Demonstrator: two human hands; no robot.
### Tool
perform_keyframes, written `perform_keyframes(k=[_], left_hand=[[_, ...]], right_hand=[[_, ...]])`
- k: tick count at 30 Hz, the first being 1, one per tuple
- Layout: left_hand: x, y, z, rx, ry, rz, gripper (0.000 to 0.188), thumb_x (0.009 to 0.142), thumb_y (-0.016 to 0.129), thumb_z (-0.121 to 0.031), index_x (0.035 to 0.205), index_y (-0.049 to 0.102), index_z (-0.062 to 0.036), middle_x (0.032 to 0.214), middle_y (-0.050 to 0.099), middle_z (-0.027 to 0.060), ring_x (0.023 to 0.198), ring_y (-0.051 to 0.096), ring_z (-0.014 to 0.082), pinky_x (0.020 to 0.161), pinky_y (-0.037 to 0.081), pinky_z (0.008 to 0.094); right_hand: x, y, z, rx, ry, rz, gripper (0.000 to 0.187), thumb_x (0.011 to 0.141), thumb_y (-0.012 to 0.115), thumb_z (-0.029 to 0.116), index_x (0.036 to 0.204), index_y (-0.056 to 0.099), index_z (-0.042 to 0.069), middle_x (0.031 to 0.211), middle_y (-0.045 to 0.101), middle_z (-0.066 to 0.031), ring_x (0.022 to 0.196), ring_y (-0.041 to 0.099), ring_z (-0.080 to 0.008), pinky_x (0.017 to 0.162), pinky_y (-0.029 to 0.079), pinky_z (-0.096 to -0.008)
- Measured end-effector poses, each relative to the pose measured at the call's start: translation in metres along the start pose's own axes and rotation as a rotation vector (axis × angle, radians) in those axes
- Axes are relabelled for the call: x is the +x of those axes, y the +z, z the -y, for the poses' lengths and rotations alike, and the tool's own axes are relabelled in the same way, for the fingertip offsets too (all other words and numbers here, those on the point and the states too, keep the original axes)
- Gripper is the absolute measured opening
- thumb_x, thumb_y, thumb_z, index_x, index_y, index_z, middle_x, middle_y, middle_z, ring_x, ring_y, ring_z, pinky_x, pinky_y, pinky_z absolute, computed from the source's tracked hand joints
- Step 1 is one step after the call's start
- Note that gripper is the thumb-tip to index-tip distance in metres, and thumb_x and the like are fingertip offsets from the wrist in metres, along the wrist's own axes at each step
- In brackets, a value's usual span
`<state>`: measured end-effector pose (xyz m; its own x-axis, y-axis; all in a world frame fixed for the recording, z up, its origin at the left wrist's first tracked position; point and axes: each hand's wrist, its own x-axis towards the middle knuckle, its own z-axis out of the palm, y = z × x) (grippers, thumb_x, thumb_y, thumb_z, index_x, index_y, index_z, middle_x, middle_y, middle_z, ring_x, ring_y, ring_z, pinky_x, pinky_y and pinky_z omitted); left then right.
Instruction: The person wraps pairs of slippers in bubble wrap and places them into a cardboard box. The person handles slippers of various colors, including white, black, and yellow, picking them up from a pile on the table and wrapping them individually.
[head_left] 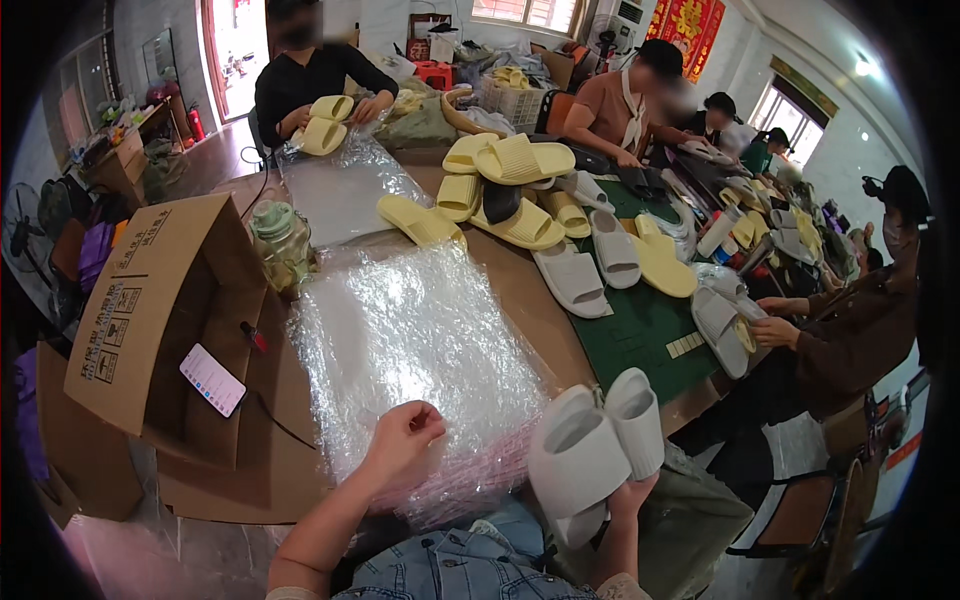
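A pair of pale grey slippers (578, 452) is in my right hand (630, 497), held up at the table's near edge with the fingers partly hidden behind the soles. Over a stack of clear plastic bags (400, 310) is my left hand (408, 437). Its fingers are curled together close to the shiny film, and whether they pinch a bag edge is too small to tell. The stack's near end looks pinkish and lies close in front of my body.
On the left stands an open cardboard box (150, 310) with a phone (212, 380) on it, beside a glass jar (280, 240). Yellow slippers (520, 160) and grey slippers (572, 280) are piled ahead, partly on a green mat (630, 340). Several co-workers handle slippers around the table.
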<state>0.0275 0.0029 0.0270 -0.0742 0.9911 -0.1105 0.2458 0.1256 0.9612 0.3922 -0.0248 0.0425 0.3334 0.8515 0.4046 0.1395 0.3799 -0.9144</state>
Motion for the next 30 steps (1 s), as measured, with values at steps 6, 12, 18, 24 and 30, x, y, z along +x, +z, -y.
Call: perform_keyframes(k=[6,12,18,24,30], left_hand=[[-0.011,0.007,-0.046,0.252,0.326,-0.204,0.009,0.086,0.073,-0.011,0.093,0.075,-0.0069,0.086,0.068,0.0085,0.08,0.065,0.0242,0.069,0.052,0.0351],[-0.021,0.012,-0.057,0.297,0.496,-0.232,0.009,0.083,0.076,-0.01,0.092,0.075,-0.0077,0.087,0.067,0.0093,0.079,0.064,0.0251,0.069,0.053,0.0349],[-0.041,0.019,-0.067,0.383,0.683,-0.186,0.01,0.084,0.075,-0.011,0.093,0.073,-0.0084,0.09,0.066,0.0088,0.084,0.064,0.0287,0.075,0.054,0.0387],[-0.055,0.019,-0.073,0.364,0.79,-0.08,0.015,0.081,0.077,-0.01,0.096,0.074,-0.0073,0.091,0.067,0.0093,0.085,0.066,0.0294,0.072,0.054,0.0383],[-0.074,0.007,-0.086,0.264,0.773,0.001,0.018,0.081,0.079,-0.006,0.098,0.076,-0.0081,0.09,0.068,0.0084,0.081,0.066,0.027,0.069,0.054,0.0361]], right_hand=[[-0.001,0.026,0.039,-0.364,-0.174,0.635,0.049,0.072,0.079,0.012,0.119,0.07,0.004,0.115,0.072,-0.0135,0.109,0.069,-0.0337,0.098,0.052,-0.0422],[0.004,0.05,0.035,-0.577,-0.25,0.928,0.047,0.075,0.073,0.019,0.121,0.07,0.007,0.114,0.07,-0.0202,0.107,0.066,-0.0404,0.094,0.052,-0.0474],[0.009,0.081,0.023,-0.552,-0.08,0.85,0.032,0.082,0.071,0.027,0.099,0.072,-0.001,0.083,0.068,-0.0223,0.08,0.067,-0.0426,0.077,0.053,-0.0492],[0.01,0.145,0.005,-0.727,-0.141,0.897,0.045,0.089,0.065,0.037,0.07,0.068,-0.004,0.061,0.061,-0.0245,0.059,0.062,-0.044,0.059,0.048,-0.0517],[0.035,0.223,0.0,-0.671,-0.24,0.737,0.055,0.092,0.061,0.044,0.071,0.069,-0.006,0.068,0.063,-0.0278,0.063,0.063,-0.0459,0.062,0.05,-0.0531]])
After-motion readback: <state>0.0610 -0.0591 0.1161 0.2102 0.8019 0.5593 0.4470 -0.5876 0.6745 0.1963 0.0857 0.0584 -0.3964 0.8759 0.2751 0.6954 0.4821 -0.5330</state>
